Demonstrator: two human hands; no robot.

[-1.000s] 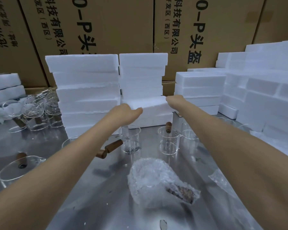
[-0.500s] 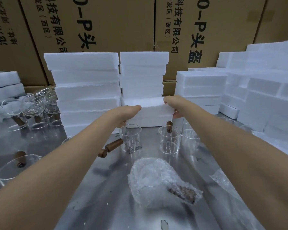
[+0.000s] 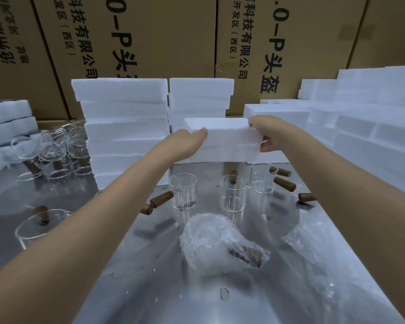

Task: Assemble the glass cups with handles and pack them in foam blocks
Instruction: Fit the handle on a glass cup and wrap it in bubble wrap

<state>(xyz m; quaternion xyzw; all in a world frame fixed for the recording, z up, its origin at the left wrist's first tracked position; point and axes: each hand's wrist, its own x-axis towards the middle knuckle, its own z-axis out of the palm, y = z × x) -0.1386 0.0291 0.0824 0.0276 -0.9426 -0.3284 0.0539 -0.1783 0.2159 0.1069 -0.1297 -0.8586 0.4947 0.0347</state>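
A white foam block (image 3: 225, 136) is held off the table between both hands, in front of the middle foam stack (image 3: 200, 94). My left hand (image 3: 185, 143) grips its left end. My right hand (image 3: 264, 134) grips its right end, thumb under the block and fingers over its top. Below the block stand clear glass cups (image 3: 182, 190) (image 3: 234, 195) (image 3: 262, 181) with brown wooden handles (image 3: 161, 199) (image 3: 284, 183) on the steel table.
Tall foam stacks (image 3: 124, 127) stand at the back left and along the right (image 3: 372, 127), cardboard boxes (image 3: 150, 43) behind. More cups (image 3: 52, 157) cluster far left; one cup (image 3: 40, 228) stands near left. A bubble-wrap bundle (image 3: 218, 244) lies on the steel table (image 3: 150, 288).
Both hands have pulled the foam block off the middle stack, lifting it and bringing it toward me; the cups beneath it are unmoved.
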